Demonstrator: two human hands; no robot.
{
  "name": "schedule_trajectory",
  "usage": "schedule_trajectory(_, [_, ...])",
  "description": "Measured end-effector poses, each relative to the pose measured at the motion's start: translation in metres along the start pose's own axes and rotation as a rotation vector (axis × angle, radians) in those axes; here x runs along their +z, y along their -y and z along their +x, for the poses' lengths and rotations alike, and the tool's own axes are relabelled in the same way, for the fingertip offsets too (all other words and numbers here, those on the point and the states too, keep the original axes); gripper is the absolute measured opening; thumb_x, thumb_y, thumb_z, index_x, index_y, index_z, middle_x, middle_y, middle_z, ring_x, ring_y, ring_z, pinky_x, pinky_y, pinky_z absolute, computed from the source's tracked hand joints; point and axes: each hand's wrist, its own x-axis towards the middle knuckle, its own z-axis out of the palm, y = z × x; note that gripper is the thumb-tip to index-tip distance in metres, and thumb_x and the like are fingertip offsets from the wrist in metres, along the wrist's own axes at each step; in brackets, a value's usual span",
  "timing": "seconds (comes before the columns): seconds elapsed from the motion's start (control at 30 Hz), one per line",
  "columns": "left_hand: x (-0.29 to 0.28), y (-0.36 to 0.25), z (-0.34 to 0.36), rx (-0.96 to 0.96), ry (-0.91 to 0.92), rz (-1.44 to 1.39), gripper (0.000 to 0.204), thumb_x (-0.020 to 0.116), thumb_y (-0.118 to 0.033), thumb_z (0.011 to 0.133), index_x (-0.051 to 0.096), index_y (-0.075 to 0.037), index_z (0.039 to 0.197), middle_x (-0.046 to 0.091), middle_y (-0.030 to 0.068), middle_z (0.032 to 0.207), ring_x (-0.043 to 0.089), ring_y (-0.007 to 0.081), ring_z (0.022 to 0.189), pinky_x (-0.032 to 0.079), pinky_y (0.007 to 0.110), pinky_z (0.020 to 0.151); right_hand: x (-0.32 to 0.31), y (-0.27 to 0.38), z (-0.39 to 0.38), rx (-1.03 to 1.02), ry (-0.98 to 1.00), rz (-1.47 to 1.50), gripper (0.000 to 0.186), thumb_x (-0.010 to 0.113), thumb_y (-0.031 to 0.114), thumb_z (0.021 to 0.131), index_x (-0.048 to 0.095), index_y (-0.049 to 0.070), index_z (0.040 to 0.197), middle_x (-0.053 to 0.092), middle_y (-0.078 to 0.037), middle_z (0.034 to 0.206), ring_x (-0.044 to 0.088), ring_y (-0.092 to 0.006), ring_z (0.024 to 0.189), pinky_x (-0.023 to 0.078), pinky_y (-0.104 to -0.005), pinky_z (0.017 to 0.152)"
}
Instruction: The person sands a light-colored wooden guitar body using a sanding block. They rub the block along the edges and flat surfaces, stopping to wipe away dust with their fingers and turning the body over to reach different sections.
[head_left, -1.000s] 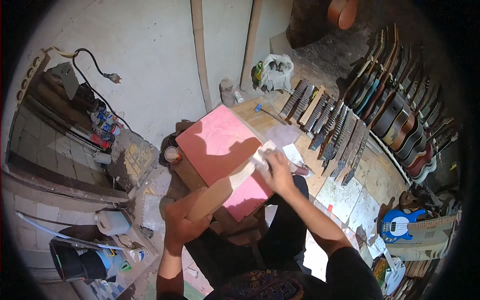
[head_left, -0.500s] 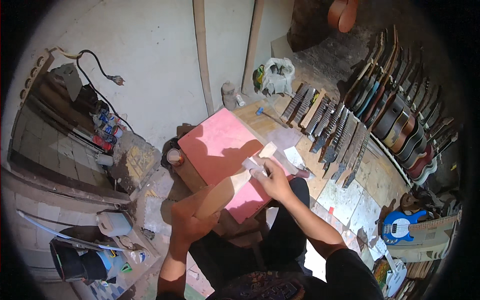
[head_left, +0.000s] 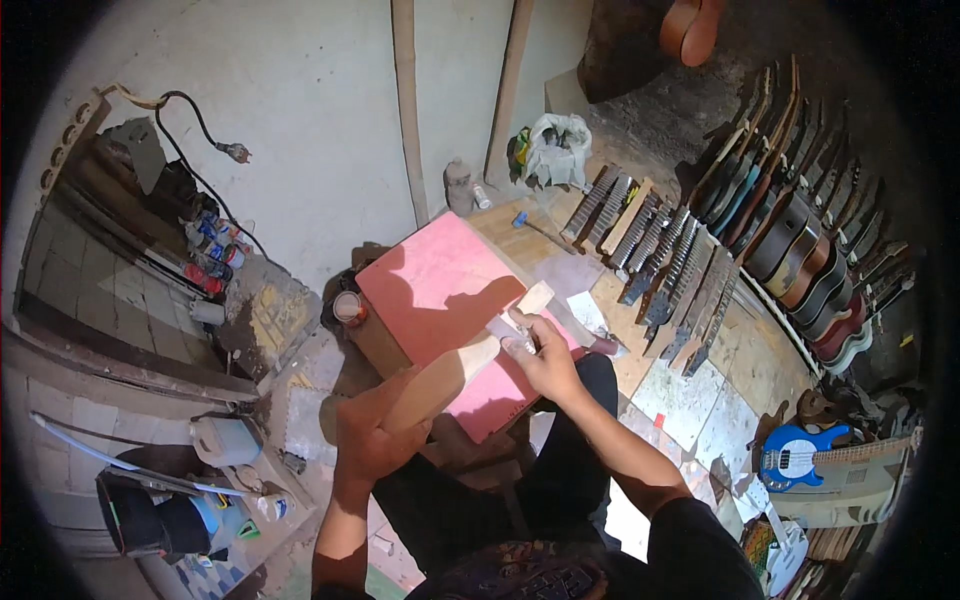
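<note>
Gripping wooden pc (head_left: 436,385) w/ L hand (head_left: 376,434) — R hand (head_left: 548,362) clamped on greyish strip (head_left: 502,328) against it.

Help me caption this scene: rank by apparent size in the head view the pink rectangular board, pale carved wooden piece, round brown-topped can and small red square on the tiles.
1. Pink board
2. Carved wooden piece, partly hidden
3. Round can
4. Red square
</note>
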Motion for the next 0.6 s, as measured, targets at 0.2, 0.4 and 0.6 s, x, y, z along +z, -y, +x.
schedule_trajectory(0.2, [0.001,0.012,-0.004,0.038,-0.004,0.029,0.06,0.083,-0.03,0.079,0.072,0.001,0.129,0.078,0.0232,0.115,0.078,0.0311,0.106,0.06,0.04,0.092,0.013,0.021,-0.01,-0.085,-0.018,0.24,0.046,0.074,0.014,0.1,0.061,0.002,0.143,0.066,-0.013,0.129,0.063,-0.0193,0.121,0.05,-0.0348,0.103])
schedule_trajectory(0.4, [-0.009,0.01,0.0,-0.007,0.013,-0.006,0.062,0.08,-0.033,0.078,0.071,0.002,0.129,0.078,0.0235,0.115,0.078,0.0312,0.107,0.06,0.039,0.093,0.016,0.045,-0.015,-0.037,0.027,0.255,0.045,0.073,0.011,0.101,0.06,0.001,0.143,0.067,-0.01,0.126,0.062,-0.0151,0.116,0.048,-0.0317,0.103])
schedule_trajectory(0.6, [-0.008,0.019,-0.005,0.045,0.019,0.0,0.062,0.081,-0.027,0.076,0.071,0.001,0.131,0.078,0.0228,0.117,0.078,0.0305,0.108,0.06,0.039,0.093,-0.026,-0.018,0.022,-0.306,-0.241,-0.548,0.042,0.077,0.023,0.092,0.069,0.006,0.13,0.066,-0.022,0.12,0.061,-0.0418,0.111,0.049,-0.049,0.098])
